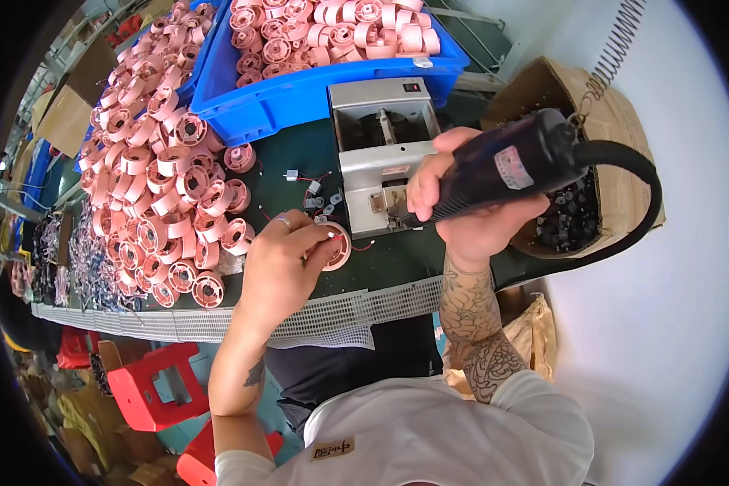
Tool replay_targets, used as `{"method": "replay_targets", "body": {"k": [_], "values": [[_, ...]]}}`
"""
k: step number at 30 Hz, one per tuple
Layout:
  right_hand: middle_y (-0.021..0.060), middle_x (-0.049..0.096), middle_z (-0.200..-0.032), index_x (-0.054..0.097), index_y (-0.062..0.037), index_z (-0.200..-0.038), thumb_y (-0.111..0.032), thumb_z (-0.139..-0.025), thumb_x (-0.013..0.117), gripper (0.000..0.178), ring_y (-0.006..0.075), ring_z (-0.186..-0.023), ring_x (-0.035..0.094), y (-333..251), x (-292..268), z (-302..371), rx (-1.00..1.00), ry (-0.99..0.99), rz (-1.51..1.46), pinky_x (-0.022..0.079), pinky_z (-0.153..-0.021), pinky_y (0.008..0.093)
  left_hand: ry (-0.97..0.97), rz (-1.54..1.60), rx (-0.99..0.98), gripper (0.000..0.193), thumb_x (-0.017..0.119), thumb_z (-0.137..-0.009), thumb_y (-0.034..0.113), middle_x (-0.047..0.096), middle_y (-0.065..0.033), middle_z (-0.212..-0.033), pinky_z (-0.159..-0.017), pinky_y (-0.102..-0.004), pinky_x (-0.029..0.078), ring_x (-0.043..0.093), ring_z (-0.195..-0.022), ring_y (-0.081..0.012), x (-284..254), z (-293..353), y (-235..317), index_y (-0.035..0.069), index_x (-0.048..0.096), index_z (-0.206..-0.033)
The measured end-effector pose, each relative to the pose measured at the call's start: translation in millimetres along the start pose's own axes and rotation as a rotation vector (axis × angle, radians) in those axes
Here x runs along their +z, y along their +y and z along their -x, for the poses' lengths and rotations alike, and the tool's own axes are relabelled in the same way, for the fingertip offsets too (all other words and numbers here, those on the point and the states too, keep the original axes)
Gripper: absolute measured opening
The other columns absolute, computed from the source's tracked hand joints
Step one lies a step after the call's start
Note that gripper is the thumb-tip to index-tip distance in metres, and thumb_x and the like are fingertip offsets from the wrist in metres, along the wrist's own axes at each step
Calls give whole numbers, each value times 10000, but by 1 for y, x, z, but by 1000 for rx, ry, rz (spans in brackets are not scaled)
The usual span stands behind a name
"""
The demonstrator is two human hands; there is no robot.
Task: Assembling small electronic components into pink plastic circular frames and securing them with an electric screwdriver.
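Note:
My right hand [474,219] is wrapped round a black electric screwdriver [494,166], held at a slant. Its tip points down at the front of a grey metal screw feeder [385,158]; whether it touches a screw is too small to tell. My left hand [283,263] is closed on a pink round plastic housing [342,249] at the bench's front, with fingertips over its middle. A thin red wire [364,245] sticks out beside that housing. Small grey and white motors [314,194] with wires lie between my left hand and the feeder.
A large heap of pink housings [166,178] covers the bench's left. Blue bins [267,101] of the same parts stand behind. Wire bundles [97,259] lie far left. At right is a cardboard box [624,138] of small dark parts. The screwdriver hangs from a coiled spring [616,44].

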State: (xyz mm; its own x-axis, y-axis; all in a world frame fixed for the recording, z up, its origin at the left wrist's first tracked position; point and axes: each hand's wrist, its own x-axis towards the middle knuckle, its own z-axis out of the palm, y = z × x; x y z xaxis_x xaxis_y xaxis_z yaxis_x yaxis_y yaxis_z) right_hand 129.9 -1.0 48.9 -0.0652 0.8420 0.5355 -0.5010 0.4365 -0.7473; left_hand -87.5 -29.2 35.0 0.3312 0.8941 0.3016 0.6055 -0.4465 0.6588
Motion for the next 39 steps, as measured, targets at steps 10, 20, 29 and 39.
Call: {"method": "replay_targets", "body": {"k": [10,20,29,39], "values": [[99,534,-650,434,61,-1148,-853,-724,294,1017,156,-495,485,6,-2,-3,-19,-15,10,417,-493,283,286,202,-239,200,718,-761,58,529,-55,-831,-545,-227,390,500,-624,-117,21,12,-6,-3,633,-931],[83,511,-606,420,46,-1201,-888,-685,263,1079,166,-455,476,-8,29,-6,128,-186,-147,411,-440,314,282,390,-229,88,679,-791,1,530,-62,-988,-723,-244,456,549,-800,-134,31,27,-26,-16,641,-868],[95,551,-644,364,55,-1273,-948,-578,273,1224,192,-477,503,13,59,-16,201,-281,-242,431,-472,297,436,438,-263,174,695,-750,34,556,-45,-970,-694,-255,423,544,-835,-153,45,31,-30,42,597,-893],[101,552,-648,375,65,-1250,-939,-594,279,1203,192,-480,505,27,61,-15,222,-284,-198,437,-475,294,405,554,-349,257,677,-737,22,556,-56,-974,-667,-263,431,551,-806,-154,54,32,-33,28,567,-969]]}}
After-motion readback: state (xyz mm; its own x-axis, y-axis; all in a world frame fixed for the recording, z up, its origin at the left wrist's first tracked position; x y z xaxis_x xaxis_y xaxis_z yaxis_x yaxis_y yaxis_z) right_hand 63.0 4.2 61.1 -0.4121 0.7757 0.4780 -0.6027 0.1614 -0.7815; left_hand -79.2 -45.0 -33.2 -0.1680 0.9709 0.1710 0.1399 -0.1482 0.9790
